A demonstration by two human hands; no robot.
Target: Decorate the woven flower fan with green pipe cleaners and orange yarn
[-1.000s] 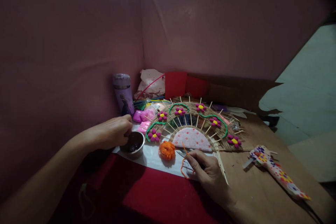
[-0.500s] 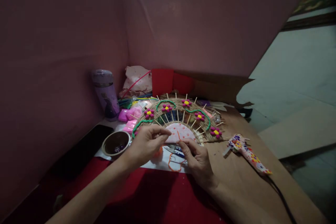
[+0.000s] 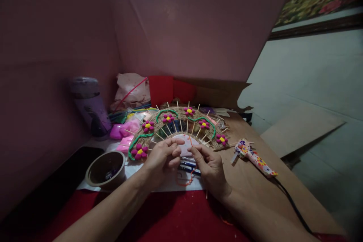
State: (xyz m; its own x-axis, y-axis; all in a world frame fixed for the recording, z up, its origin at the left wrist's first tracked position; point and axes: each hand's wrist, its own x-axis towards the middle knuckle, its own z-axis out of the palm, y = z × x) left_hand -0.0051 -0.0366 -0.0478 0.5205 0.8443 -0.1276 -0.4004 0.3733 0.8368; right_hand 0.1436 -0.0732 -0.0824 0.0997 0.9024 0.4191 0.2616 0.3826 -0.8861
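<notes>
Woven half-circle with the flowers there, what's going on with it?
A person's right hand pinches orange yarn in front of the flower-decorated twine weaving. The left hand is close beside it; whether it holds anything isn't clear. A bowl stands to the left, and a floral-covered glue gun lies to the right.

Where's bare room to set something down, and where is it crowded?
Brown board shows bare between the right hand and the flower-patterned tool, and again right of its cord. The red surface nearer the camera than the white sheet is mostly bare, bar specks and an orange scrap. Crowded: behind the bowl, with the bottle and pink packets.
</notes>
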